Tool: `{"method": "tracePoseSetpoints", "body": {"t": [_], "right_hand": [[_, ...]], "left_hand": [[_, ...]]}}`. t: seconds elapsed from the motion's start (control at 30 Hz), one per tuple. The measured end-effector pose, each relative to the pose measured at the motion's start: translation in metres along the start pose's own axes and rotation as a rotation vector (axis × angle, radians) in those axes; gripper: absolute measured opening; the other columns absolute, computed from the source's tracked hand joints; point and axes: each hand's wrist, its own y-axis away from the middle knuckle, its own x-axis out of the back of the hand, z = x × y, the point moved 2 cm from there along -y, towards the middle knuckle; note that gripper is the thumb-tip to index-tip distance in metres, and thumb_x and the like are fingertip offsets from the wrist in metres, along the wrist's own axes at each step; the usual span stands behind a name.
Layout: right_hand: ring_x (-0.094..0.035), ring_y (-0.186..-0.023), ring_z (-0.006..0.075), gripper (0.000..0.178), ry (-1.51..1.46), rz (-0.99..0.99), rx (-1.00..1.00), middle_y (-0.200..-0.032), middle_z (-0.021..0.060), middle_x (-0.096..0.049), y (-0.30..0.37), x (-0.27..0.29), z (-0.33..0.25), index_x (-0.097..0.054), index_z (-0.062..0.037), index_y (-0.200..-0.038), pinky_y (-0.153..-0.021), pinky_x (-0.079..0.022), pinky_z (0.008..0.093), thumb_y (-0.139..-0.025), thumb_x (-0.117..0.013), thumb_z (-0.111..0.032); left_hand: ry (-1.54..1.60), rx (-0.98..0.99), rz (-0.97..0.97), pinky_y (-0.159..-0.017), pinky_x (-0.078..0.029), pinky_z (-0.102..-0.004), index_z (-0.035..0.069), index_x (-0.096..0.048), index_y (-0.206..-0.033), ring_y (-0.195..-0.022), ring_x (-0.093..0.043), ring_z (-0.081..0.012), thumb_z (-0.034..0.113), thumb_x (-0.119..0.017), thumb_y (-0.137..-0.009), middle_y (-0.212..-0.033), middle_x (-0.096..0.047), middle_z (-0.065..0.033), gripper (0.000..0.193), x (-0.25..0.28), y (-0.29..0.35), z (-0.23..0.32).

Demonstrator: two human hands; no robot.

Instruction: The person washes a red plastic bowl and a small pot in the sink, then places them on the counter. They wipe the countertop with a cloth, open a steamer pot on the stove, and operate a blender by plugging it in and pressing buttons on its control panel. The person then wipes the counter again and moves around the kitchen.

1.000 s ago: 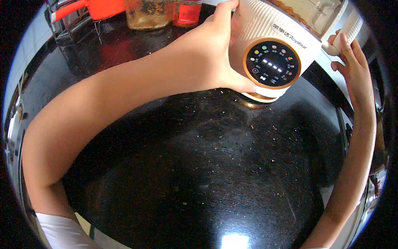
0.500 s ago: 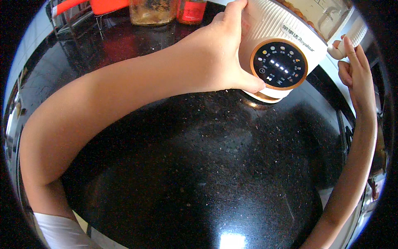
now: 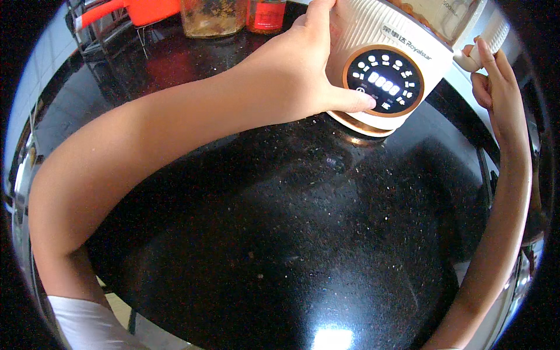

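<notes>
A white blender with a ribbed base [image 3: 356, 35] stands tilted in view at the upper right. Its round touch panel [image 3: 382, 81] is black with a copper rim, and its symbols are lit. My left hand [image 3: 300, 70] wraps the base from the left; some of its fingers are hidden behind it. The thumb presses on the lower part of the panel. Above the base, the clear jug [image 3: 446, 17] holds brownish pieces, and its top is cut off by the picture's edge. My right hand [image 3: 496, 87] is closed around the jug's white handle [image 3: 493, 44].
Under the blender spreads a glossy black speckled countertop [image 3: 262, 233]. Along its back edge stand a clear container with brown contents [image 3: 213, 17] and a red-labelled jar [image 3: 266, 16]. Farther left, a red pan-like vessel [image 3: 151, 11] sits by a metal rack.
My left thumb has moved from the panel's lower rim onto its face. The panel's digits and symbols now show larger and brighter. The blender appears slightly higher and farther left in view.
</notes>
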Motion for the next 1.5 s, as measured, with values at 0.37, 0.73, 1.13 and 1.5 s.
{"method": "tracePoseSetpoints", "body": {"t": [0.37, 0.73, 1.13, 1.5], "right_hand": [[-0.023, -0.045, 0.0015, 0.037, -0.045, -0.028, 0.058, -0.056, -0.0087, -0.032, -0.001, 0.001, 0.005, -0.061, -0.0049, -0.101, -0.044, -0.015, 0.0226, -0.1, -0.05, -0.04], [-0.021, -0.041, 0.0013, 0.043, -0.011, -0.039, 0.043, -0.051, -0.009, -0.03, -0.002, -0.001, 0.004, -0.059, -0.0036, -0.107, -0.042, -0.017, 0.0208, -0.103, -0.042, -0.043], [-0.026, -0.041, 0.0031, 0.041, -0.062, -0.026, 0.094, -0.053, -0.0065, -0.036, 0.001, -0.001, 0.001, -0.059, -0.0041, -0.098, -0.041, -0.016, 0.023, -0.099, -0.049, -0.044], [-0.026, -0.04, 0.0032, 0.04, -0.043, -0.01, 0.097, -0.051, -0.0068, -0.035, -0.001, 0.0, 0.007, -0.059, -0.0047, -0.098, -0.04, -0.018, 0.0227, -0.1, -0.048, -0.043]], "left_hand": [[0.092, -0.058, -0.011, -0.119, -0.022, -0.0468, -0.003, 0.016, -0.145, -0.143, -0.023, -0.0335, 0.021, -0.072, -0.085, -0.151, -0.017, -0.0296, 0.109, -0.006, 0.001, 0.006], [0.052, -0.096, -0.06, -0.119, -0.02, -0.0484, 0.0, 0.013, -0.147, -0.144, -0.021, -0.0335, 0.027, -0.077, -0.081, -0.154, -0.015, -0.0269, 0.115, -0.003, -0.009, -0.012], [0.037, 0.014, -0.026, -0.12, -0.02, -0.0459, -0.002, 0.014, -0.147, -0.144, -0.022, -0.033, 0.028, -0.071, -0.086, -0.153, -0.015, -0.0287, 0.109, -0.006, 0.002, 0.01], [0.054, -0.026, -0.025, -0.119, -0.022, -0.0478, -0.003, 0.015, -0.146, -0.143, -0.024, -0.0339, 0.027, -0.069, -0.088, -0.152, -0.017, -0.0297, 0.106, -0.008, 0.001, 0.011]]}}
